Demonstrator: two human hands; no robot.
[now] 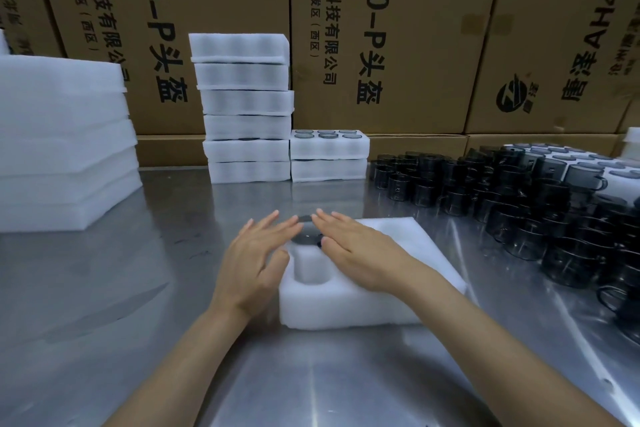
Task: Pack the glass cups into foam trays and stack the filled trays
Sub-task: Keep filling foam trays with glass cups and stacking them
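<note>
Hands (258,253) (356,250) flat over foam tray (349,308)

Both hands lie flat, fingers straight and fingertips nearly meeting: left hand (254,255), right hand (360,250).

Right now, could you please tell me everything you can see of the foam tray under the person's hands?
The foam tray is a thick white block, soft-looking, lying flat on the metal table. One round pocket near its left edge is empty; the pocket behind it holds a dark glass cup. The left hand and right hand lie over it with straight fingers, hiding the other pockets.
</note>
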